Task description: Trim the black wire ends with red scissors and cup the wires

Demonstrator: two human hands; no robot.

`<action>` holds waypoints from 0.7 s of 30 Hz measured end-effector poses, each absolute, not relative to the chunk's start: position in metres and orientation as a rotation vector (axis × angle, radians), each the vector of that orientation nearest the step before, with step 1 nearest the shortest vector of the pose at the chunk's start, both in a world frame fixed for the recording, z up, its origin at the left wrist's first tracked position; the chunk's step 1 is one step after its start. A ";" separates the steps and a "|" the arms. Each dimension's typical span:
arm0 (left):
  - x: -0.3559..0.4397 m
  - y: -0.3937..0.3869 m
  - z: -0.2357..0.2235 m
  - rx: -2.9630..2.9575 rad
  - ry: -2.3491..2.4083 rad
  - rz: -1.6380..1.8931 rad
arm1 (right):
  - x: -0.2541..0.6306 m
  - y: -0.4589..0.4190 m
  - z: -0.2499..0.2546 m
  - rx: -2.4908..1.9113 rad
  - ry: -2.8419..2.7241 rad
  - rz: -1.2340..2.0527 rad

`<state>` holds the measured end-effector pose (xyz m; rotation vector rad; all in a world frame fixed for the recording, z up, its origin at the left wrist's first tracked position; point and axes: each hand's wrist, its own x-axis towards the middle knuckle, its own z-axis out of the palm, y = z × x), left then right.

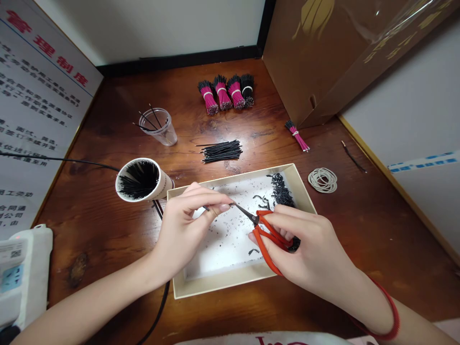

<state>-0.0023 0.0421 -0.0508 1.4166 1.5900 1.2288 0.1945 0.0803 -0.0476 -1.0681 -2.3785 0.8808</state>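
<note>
Quick look at my bench setup: the left hand [183,230] has a thin black wire [215,207] pinched between thumb and fingertips, right over the tray, and the wire is so thin that it nearly vanishes in the grip. The right hand [309,244] is wrapped around the red handles of the scissors [268,239], fingers pressed in, with the blades pretty much closed and the tips right up by the left fingertips. Can't tell if they're actually biting the wire.

Under both hands is a cream tray [179,283] lined with white paper, with tiny black bits scattered all over it and a heap of black offcuts [281,191] in the far corner. Just beside the tray, a paper cup [168,184] packed with black wires lies tipped on its side.

Further up the wooden table [89,239] there's a loose bunch of black wires [221,151], a clear cup [158,127] with a few wires in it, and 4 banded pink-and-black bundles [223,93]. 1 smaller pink bundle [296,135] sits off to the right, near a pile of rubber bands [322,180]. There's a red bangle [391,316] on the right wrist too
</note>
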 end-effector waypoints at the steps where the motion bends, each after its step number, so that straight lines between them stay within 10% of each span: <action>1: -0.002 0.042 -0.051 1.413 1.590 1.228 | 0.195 0.080 -0.048 -1.068 -2.378 0.886; 21: -0.003 0.043 -0.049 1.373 1.600 1.218 | 0.197 0.080 -0.049 -1.052 -2.392 0.861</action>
